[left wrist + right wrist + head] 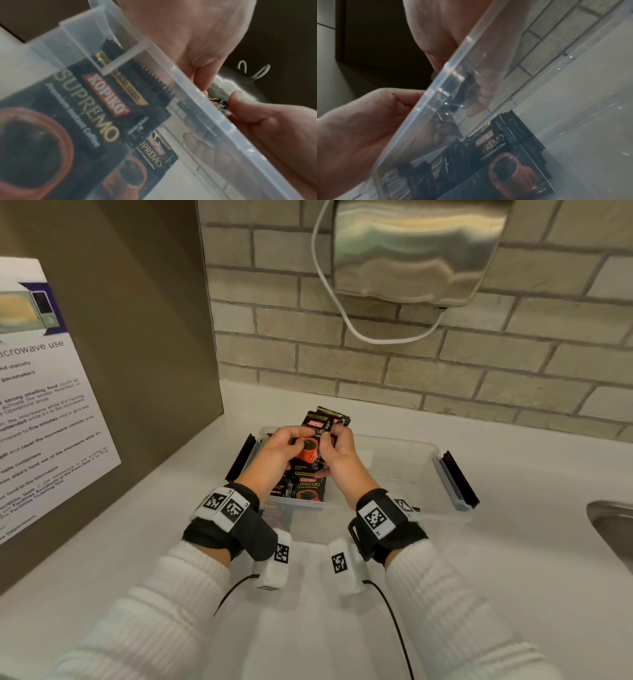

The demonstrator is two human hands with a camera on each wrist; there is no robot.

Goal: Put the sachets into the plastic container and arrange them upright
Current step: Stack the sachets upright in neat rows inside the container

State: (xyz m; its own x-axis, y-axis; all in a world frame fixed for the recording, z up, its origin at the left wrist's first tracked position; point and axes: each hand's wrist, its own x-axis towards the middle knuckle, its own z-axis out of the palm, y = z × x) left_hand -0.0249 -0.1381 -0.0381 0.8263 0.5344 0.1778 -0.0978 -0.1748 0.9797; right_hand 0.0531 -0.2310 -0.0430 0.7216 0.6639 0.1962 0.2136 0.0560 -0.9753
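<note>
Both hands hold a bundle of sachets (313, 436) above the left end of the plastic container (404, 460), which stands on the white tabletop (513, 559). The left hand (274, 453) has its grip clamped on the bundle's left edge, fingers curled over the printed face. The right hand (337, 455) has its grip clamped on the right edge, thumb and fingers pinching the packets. The bundle stands roughly upright, its tops fanned out toward the brick wall (445, 364) behind the container.

More sachets (306, 489) stand inside the container against its near wall, below the held bundle, printed faces toward the viewer; through the clear wall the left wrist view shows them as loose sachets (96, 108) leaning at a slant, and the right wrist view shows the same group (505, 148) resting on the container floor. One further packet (277, 517) appears through the near wall at the container's left corner.

Black latches (460, 479) are folded out at the container's ends. A steel sink (613, 525) lies to the container's right, a notice (48, 412) on the panel to its left, and a metal dispenser (418, 248) on the wall above it.
</note>
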